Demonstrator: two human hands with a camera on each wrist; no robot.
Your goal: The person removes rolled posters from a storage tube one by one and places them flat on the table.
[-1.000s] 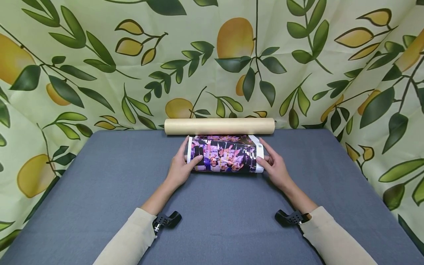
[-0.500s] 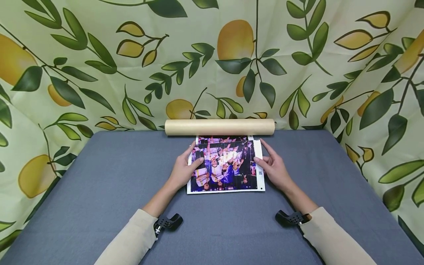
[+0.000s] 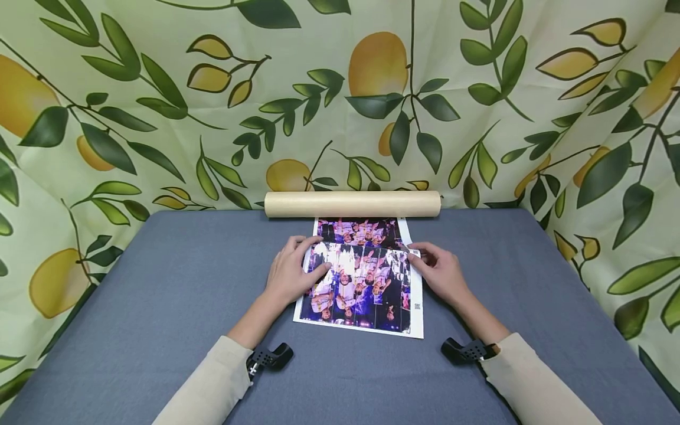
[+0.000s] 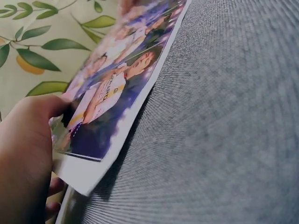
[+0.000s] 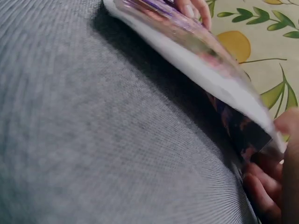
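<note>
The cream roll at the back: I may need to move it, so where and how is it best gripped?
Probably two-handed, around the body near both ends, from above: the cream roll is round, lies crosswise, and its ends reach past the printed paper in front, while patterned cloth hangs close behind.

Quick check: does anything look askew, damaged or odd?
Yes: the photo print looks askew. Its near edge slants, the right end closer to the camera, while the tan roll behind lies straight across. Its picture appears upside down in the head view. No spill or tear shows.
</note>
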